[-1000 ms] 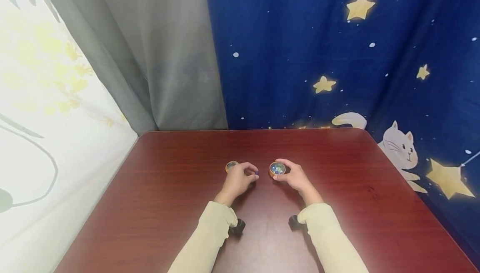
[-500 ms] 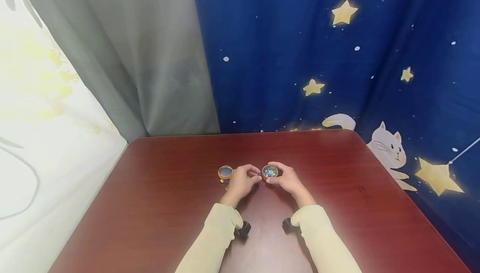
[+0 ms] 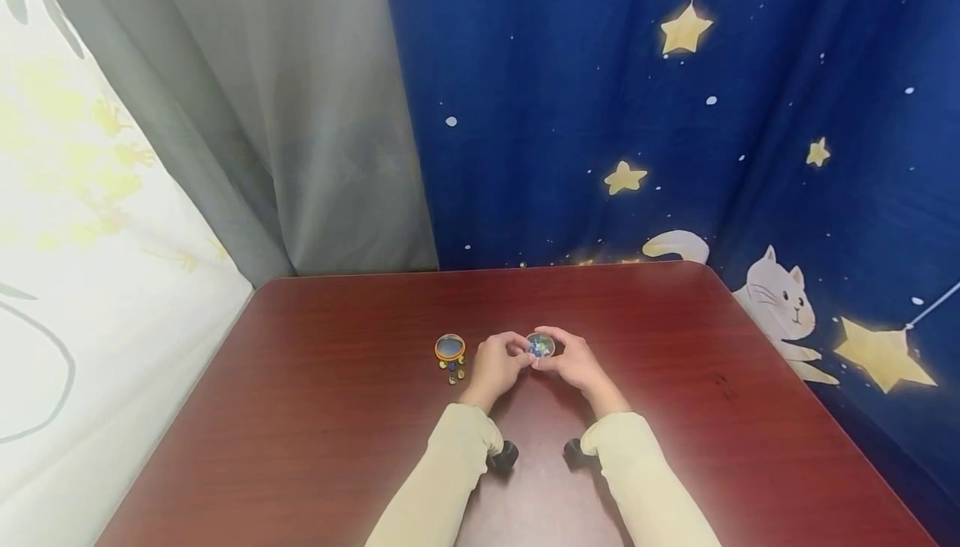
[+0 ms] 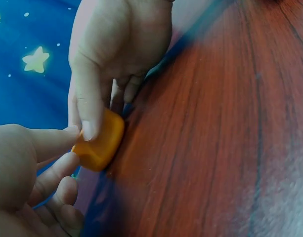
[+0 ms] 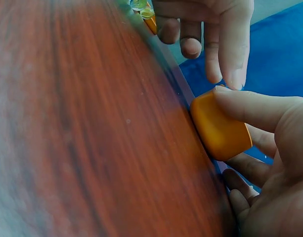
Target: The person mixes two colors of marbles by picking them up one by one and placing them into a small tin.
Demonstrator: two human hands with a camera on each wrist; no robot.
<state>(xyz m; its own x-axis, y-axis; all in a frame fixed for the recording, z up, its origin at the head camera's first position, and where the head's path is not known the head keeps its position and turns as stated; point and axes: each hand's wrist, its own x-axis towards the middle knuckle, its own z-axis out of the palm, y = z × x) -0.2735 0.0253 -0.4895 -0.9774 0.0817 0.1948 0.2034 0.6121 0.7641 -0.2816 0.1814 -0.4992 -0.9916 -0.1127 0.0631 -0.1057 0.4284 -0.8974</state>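
Observation:
My right hand (image 3: 576, 361) holds a small orange round bowl (image 5: 218, 128) upright on the table, thumb on the near side and fingers round the far side. Blue, green and clear glass marbles (image 3: 540, 347) lie in it. My left hand (image 3: 495, 363) is at the bowl's left rim, with thumb and forefinger close together over the edge. Whether a marble is between those fingertips cannot be made out against the ones in the bowl. Left of that hand stands a second orange round dish (image 3: 450, 349) with a greyish inside. Several small marbles (image 3: 452, 379) lie loose in front of it.
The dark red wooden table (image 3: 337, 414) has rounded far corners. Behind it hang a grey curtain (image 3: 337, 113) and a blue one (image 3: 525, 113) with stars. A pale printed cloth (image 3: 112, 347) hangs at the left. Black wrist cameras (image 3: 503, 456) sit under both cuffs.
My left hand has moved right to the bowl's rim, carrying a blue marble earlier. The dish and loose marbles at left have come out from behind it. The right hand keeps its hold.

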